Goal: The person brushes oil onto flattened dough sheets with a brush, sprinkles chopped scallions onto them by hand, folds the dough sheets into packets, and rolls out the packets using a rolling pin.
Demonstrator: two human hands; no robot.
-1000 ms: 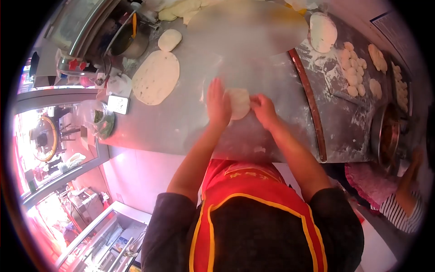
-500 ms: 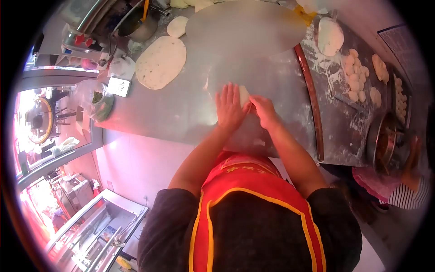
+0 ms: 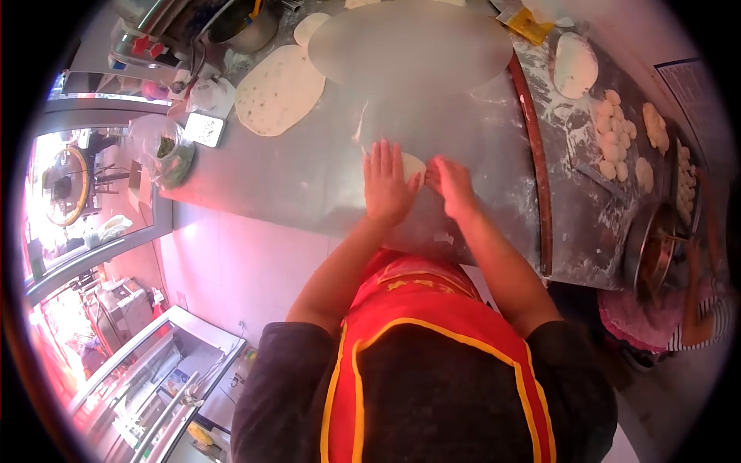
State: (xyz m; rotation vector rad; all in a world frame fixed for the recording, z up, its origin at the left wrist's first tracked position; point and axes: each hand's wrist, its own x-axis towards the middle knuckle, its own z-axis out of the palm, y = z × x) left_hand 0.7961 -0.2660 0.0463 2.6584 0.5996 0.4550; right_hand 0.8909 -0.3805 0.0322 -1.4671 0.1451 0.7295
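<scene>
A small pale dough disc lies on the metal worktop, partly hidden by my hands. My left hand rests flat over its left part, fingers stretched out and pointing away from me. My right hand is at the disc's right edge, its fingers bent together and pinched; whether dough is between the fingertips is too small to tell. Farther left lies a large flat dough round with dark specks, and a smaller round touches or nearly touches its top.
A long brown strip crosses the worktop on the right. Beyond it are dough balls, a floured dough oval and a metal bowl. Another person's arm shows there. A plastic bag and a white card sit left.
My left hand has moved over the dough disc from its left side, covering more of it. My right hand stays at the right edge. The view has shifted, and the other person's arm has moved.
</scene>
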